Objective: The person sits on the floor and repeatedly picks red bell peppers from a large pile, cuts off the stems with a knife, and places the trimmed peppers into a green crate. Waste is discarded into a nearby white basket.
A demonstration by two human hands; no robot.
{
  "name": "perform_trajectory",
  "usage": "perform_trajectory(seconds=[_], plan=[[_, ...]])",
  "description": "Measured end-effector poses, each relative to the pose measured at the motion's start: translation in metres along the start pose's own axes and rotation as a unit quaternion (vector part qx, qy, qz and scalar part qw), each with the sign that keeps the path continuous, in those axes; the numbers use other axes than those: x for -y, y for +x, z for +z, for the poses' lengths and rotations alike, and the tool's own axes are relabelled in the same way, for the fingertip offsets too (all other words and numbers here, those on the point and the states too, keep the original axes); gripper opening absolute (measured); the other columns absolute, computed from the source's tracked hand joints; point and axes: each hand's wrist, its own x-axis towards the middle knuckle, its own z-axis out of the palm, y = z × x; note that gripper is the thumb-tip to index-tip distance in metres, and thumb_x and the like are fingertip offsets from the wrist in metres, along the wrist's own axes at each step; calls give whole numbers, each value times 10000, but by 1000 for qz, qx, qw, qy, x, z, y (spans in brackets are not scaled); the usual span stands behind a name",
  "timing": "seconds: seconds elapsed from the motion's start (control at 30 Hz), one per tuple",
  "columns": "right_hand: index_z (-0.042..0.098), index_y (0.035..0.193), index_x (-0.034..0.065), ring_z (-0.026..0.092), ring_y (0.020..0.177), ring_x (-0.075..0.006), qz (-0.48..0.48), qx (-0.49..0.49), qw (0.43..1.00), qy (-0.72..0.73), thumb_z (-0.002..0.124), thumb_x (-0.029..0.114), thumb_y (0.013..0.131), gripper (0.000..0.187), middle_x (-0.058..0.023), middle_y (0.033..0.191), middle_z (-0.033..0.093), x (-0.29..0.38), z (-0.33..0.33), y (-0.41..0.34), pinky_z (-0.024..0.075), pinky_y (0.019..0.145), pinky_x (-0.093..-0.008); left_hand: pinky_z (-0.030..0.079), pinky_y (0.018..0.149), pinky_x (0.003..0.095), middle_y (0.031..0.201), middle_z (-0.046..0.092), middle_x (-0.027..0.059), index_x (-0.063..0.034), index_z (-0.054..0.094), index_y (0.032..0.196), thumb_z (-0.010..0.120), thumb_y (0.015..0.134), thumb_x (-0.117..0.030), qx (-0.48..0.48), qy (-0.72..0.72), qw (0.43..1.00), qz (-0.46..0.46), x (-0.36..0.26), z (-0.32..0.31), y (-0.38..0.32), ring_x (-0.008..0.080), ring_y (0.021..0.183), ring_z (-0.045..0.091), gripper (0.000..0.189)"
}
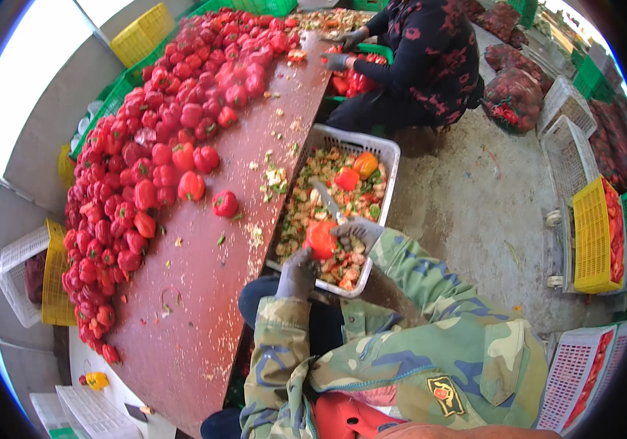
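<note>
My left hand (298, 270), in a grey glove, holds a red bell pepper (320, 239) from its lower left side. My right hand (358, 235), gloved too, touches the pepper's right side and grips a knife (326, 198) whose blade points up and left. Beneath both hands is a pale plastic crate (393, 164) filled with pepper cores, seeds and green stems. On that waste lie a red pepper piece (347, 178) and an orange-yellow pepper (365, 164). At the left, a large heap of red bell peppers (148, 170) covers much of a reddish-brown table (181, 340).
A co-worker (428, 60) in grey gloves sits beyond my crate, beside a green crate (376, 50) of red peppers. Full mesh sacks (512, 99) and a yellow crate (593, 236) stand at the right. A cleaver (136, 411) lies at the lower left. Seeds litter the table's edge.
</note>
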Motion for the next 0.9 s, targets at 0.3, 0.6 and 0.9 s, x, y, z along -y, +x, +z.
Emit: perform_trajectory(seconds=[0.3,0.6,0.9], plan=[[644,996,107,589,522,-123,25,-35,983,180,702,248,902,179,-27,726,655,-1,12,-6,478,473,-287,458,634,306,852,631,18,-94,635,1088,615,956,-343,-27,-8,999,26,-3,3,-1,156,712,557,282],[650,1135,70,565,526,-121,-80,-83,989,-95,658,415,951,391,-40,747,662,12,22,-16,491,510,-270,513,611,315,860,662,48,-71,620,1058,694,938,-292,-58,-21,995,80,-3,2,-3,165,714,621,261],[285,1527,75,692,780,-385,-243,-167,654,-697,505,419,1004,663,-206,1016,699,-16,80,-49,532,639,-470,587,632,275,863,684,77,-33,597,1006,685,962,-179,-159,99,954,236,1,14,-2,150,687,673,175]])
